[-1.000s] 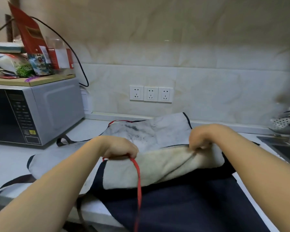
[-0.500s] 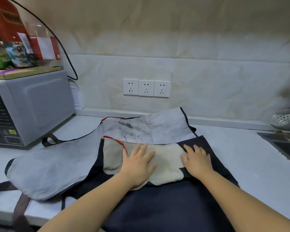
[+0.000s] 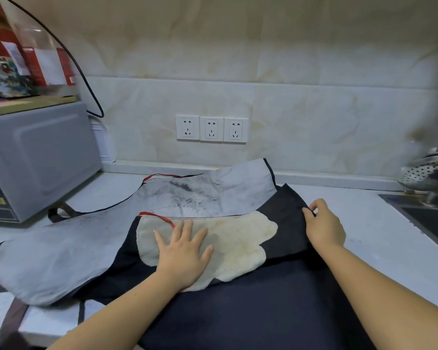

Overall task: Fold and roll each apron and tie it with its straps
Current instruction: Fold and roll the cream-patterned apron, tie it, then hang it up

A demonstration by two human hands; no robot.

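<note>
My left hand [image 3: 185, 251] lies flat, palm down, fingers straight and fanned apart, pressing on the cream fleece patch [image 3: 240, 236] of the navy apron [image 3: 263, 304]. The fingertips point toward the wall, and the little finger ends just short of the red strap [image 3: 159, 218] that loops over the patch's far left corner.

My right hand [image 3: 325, 227] sits at the navy apron's right edge, well apart from the left, with its fingers bent and thumb and forefinger nipping the hem. How much cloth is caught between them I cannot tell.

The navy apron is spread on the white counter [image 3: 379, 238] directly in front of me, between and beneath both hands. Its long axis runs from the near counter edge, where it passes out of view, toward the wall. The fleece patch stretches across it from left to right.

The grey apron [image 3: 61, 256] lies partly under it, slanting from near left to far right, with its narrow end toward the sockets [image 3: 211, 128]. A microwave [image 3: 41, 157] stands to the left and a sink [image 3: 430, 218] to the right.
</note>
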